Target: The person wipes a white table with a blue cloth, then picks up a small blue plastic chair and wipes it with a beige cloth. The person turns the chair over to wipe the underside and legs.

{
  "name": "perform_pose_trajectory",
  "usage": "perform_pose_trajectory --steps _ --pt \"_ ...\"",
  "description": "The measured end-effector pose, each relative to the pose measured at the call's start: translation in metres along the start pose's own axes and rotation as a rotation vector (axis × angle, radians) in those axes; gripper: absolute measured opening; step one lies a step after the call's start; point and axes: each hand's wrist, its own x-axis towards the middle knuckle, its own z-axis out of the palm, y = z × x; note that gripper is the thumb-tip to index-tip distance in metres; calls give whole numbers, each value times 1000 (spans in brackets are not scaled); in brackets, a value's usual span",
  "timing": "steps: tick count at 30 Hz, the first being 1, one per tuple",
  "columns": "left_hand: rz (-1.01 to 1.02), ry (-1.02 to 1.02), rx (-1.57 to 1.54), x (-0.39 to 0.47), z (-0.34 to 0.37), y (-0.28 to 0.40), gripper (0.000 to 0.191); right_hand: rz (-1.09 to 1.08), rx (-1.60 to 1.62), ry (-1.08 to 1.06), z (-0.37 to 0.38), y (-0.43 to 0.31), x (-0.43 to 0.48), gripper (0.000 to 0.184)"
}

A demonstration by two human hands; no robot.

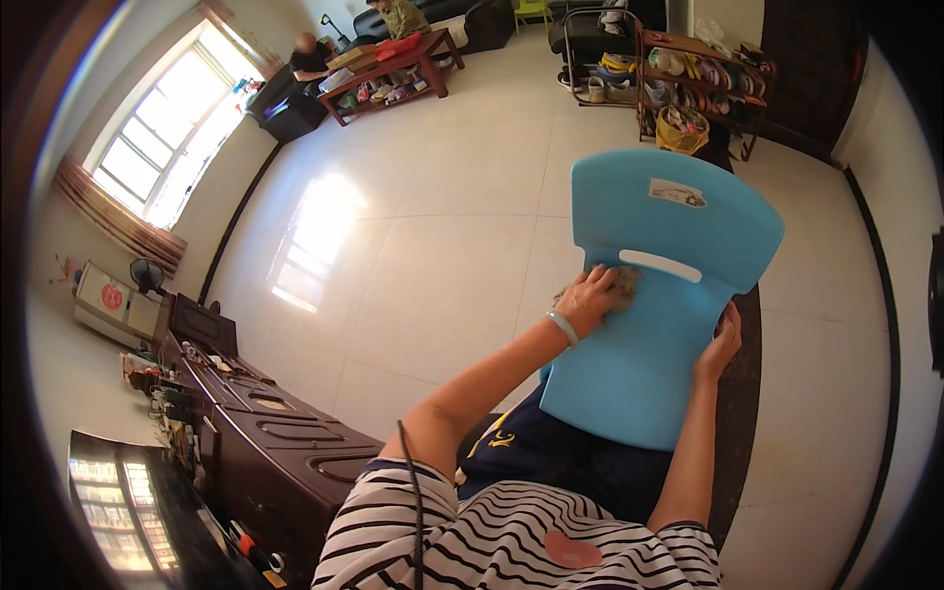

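A light blue plastic chair seat and back (634, 361) lies across my lap, with a slot and a printed label (677, 193) in its wider upper part. My left hand (590, 299) presses a crumpled grey-brown cloth (625, 287) against the chair's left edge, just below the slot. With my right hand (721, 341) I hold the chair's right edge; some of the fingers are hidden behind it. A pale bangle (563, 329) is around my left wrist.
A dark wooden cabinet (273, 472) stands at the left. Two people sit near a red-brown table (413, 55) at the far end. A shoe rack (708, 96) and a yellow bag-lined bin (680, 136) stand beyond the chair. Pale floor tiles (450, 265) stretch between.
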Motion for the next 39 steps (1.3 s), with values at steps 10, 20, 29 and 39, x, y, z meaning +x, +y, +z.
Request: perform_pose_trajectory --steps 10,20,29,39 --pt "99 233 111 0 12 -21 39 25 -16 42 1 1 3 43" --pt "-278 -76 -821 -16 -3 -13 41 -35 -83 -23 -3 0 6 43" --pt "-515 207 -2141 -19 -31 49 40 -311 -394 -320 29 -60 -76 56" --pt "-507 54 -2475 -25 -23 81 55 -420 -368 -709 67 -97 -93 80"
